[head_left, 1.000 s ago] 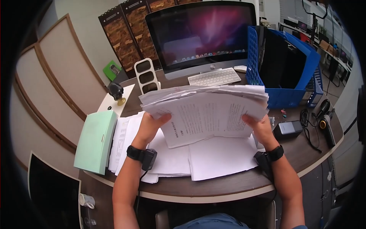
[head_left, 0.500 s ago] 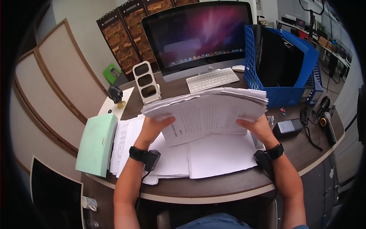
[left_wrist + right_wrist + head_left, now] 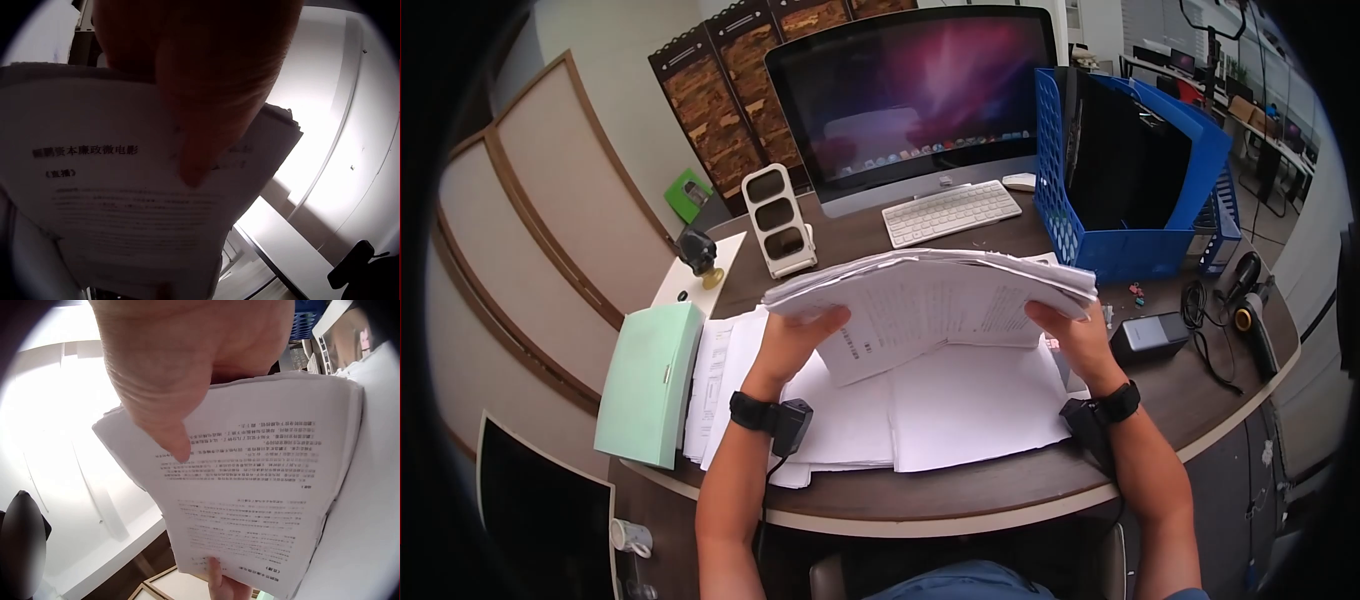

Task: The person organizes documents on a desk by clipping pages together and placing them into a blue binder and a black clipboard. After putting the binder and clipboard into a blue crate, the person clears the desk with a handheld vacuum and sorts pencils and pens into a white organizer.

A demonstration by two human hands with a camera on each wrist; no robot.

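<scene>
Left hand [image 3: 785, 345], right hand [image 3: 1088, 345] clamped on stack [image 3: 940, 295], bowed, not laid flat; sheets [image 3: 975, 410] at 6 o'clock, folder [image 3: 643, 380] at 8.

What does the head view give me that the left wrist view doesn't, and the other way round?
Only the head view: the monitor, white keyboard, blue file holder, green folder and mug.

Only the left wrist view: the page heading close enough to read, and a bright white surface beyond the papers.

Both: the left hand gripping the paper stack, thumb on the printed page.
</scene>
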